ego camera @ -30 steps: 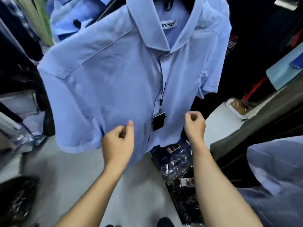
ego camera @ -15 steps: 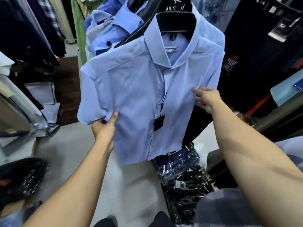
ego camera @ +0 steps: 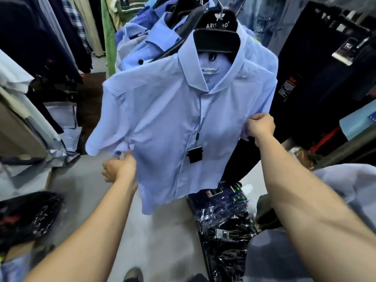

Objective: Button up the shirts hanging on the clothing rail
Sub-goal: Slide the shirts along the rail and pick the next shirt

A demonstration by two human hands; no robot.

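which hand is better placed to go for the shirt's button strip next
Right, probably. The right hand grips the shirt level with the mid placket, while the left hand holds it lower, under the sleeve and further out.

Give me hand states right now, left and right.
Left hand: grips the shirt at its side, under the sleeve.
Right hand: grips the shirt's other side.

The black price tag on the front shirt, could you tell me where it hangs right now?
In the head view the black tag hangs on a cord at the centre of the light blue shirt, between the left hand and the right hand.
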